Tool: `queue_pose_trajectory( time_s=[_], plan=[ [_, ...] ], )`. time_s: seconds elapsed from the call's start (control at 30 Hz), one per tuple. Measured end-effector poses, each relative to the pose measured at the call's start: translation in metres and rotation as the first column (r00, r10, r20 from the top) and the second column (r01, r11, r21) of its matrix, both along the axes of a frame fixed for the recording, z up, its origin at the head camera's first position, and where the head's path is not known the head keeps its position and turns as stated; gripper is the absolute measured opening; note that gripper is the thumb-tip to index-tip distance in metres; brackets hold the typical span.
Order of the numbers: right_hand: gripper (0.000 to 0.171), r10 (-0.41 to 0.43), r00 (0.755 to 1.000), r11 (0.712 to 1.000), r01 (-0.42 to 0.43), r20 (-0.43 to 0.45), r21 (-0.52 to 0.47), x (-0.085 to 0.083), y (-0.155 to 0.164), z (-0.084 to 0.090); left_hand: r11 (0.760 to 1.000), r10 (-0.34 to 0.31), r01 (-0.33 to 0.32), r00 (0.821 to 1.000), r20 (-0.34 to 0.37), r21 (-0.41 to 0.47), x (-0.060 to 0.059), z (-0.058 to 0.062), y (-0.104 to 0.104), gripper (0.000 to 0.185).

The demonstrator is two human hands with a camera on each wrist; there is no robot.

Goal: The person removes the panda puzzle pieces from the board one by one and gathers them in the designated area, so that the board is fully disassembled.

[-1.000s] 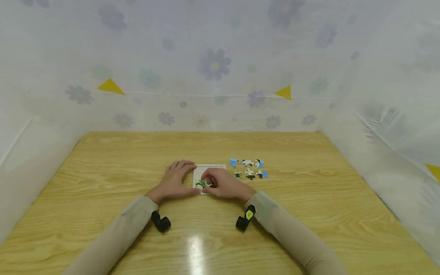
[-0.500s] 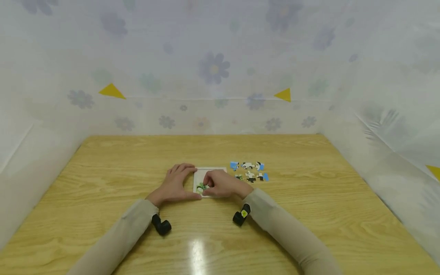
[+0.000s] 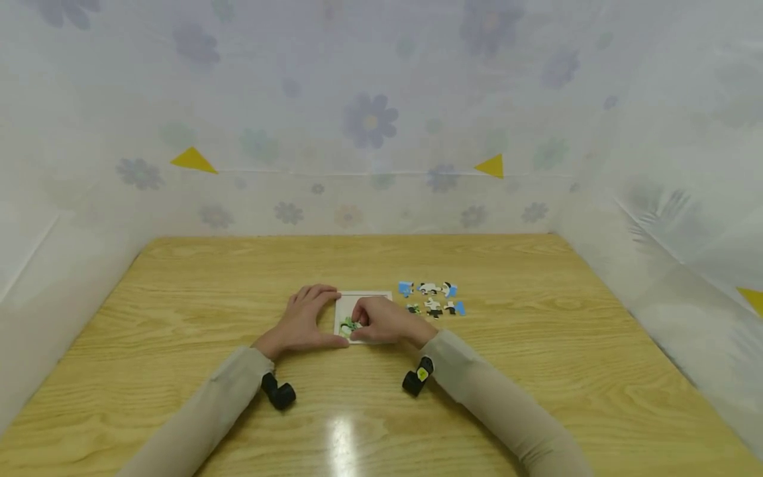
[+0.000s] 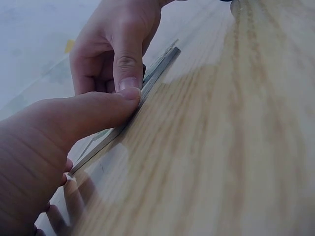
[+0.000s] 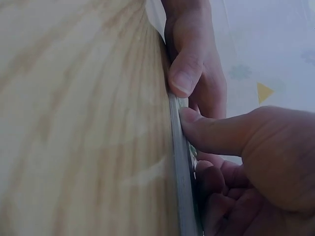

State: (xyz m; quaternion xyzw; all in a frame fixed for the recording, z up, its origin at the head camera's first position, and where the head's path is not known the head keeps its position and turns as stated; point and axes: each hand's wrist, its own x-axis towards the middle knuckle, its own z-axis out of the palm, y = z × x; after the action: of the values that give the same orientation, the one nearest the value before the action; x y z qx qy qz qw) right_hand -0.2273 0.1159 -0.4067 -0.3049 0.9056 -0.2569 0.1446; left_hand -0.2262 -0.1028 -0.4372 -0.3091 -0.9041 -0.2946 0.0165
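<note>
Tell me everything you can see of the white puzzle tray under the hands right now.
The white square puzzle tray is thin and flat, like cardboard, with a raised rim. It lies flat on the wooden table, left of the loose blue, black and white puzzle pieces. A green and black piece sits at its near left corner. The left hand braces its left edge, thumb against the near rim; the right hand covers its right part, fingers on the piece.

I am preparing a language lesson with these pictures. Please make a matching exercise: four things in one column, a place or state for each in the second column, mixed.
1. left hand
2. right hand
3. loose puzzle pieces
4. yellow triangles

a. on the back wall
b. on the table, right of the puzzle tray
c. steadies the tray's left edge
d. fingers press a green piece in the tray

Pairs: 1-c, 2-d, 3-b, 4-a
</note>
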Motion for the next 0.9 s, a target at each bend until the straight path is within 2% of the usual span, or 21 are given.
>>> queue_pose_trajectory(
  time_s=[0.23, 0.47, 0.67, 0.77, 0.9],
  plan=[
    [0.022, 0.007, 0.999, 1.000, -0.007, -0.036, -0.015, 0.000, 0.000, -0.002, 1.000, -0.016, 0.016, 1.000, -0.015, 0.007, -0.002, -0.001, 0.000, 0.088],
    [0.022, 0.024, 0.999, 0.997, -0.028, -0.048, -0.078, 0.001, 0.004, -0.006, 0.999, -0.023, 0.024, 1.000, -0.021, 0.022, -0.002, 0.000, 0.002, 0.087],
    [0.017, -0.004, 0.998, 0.994, -0.003, -0.070, -0.107, 0.007, 0.010, -0.007, 0.999, -0.031, 0.031, 0.999, -0.024, 0.025, -0.003, 0.000, 0.004, 0.084],
    [0.017, -0.019, 0.997, 0.993, 0.011, -0.069, -0.121, 0.010, 0.012, -0.007, 0.999, -0.033, 0.033, 0.999, -0.031, 0.020, -0.004, -0.001, 0.003, 0.084],
    [0.015, -0.023, 0.999, 0.981, 0.015, -0.039, -0.191, 0.012, 0.015, -0.009, 0.999, -0.035, 0.036, 0.999, -0.031, 0.025, -0.005, -0.002, 0.004, 0.084]
  ],
)
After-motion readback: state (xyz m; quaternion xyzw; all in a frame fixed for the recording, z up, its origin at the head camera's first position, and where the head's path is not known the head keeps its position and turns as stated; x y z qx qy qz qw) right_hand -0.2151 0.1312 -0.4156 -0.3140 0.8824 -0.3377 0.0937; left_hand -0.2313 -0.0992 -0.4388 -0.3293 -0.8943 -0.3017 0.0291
